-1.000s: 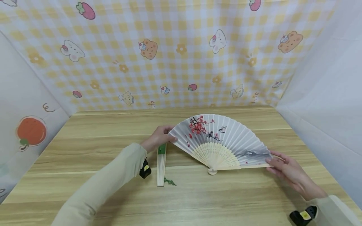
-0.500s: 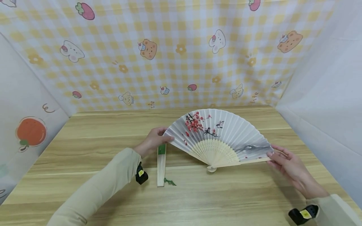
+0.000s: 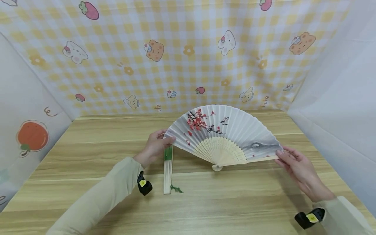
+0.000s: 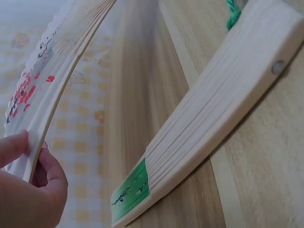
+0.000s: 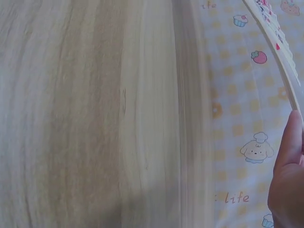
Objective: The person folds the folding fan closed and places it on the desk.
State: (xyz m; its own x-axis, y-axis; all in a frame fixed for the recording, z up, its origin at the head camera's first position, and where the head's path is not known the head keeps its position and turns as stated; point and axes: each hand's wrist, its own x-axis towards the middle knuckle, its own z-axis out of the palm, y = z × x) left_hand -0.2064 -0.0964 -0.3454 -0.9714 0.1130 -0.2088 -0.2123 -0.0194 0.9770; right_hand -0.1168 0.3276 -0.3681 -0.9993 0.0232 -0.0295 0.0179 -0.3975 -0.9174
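Note:
Spread wide in the head view is a white folding fan (image 3: 243,127) with red blossoms, small birds and pale wooden ribs. My left hand (image 3: 154,146) pinches its left end between thumb and fingers. At the other end my right hand (image 3: 299,171) grips the outer rib, thumb on the front. In the left wrist view the left thumb and fingers hold the edge of the fan (image 4: 52,114), raised over the table. Beside and below the left hand lies a closed folding fan (image 3: 167,173) with a green end and a green tassel.
The wooden table (image 3: 211,205) runs back to a yellow checked cloth (image 3: 182,71) with cartoon prints. White cloth (image 3: 337,107) hangs on the right, and another white sheet (image 3: 26,88) stands on the left. Both wrists carry a black camera (image 3: 309,218).
Both hands have lifted the open fan upward and slightly to the left, its right end tilting higher. The closed fan has stayed in place on the table.

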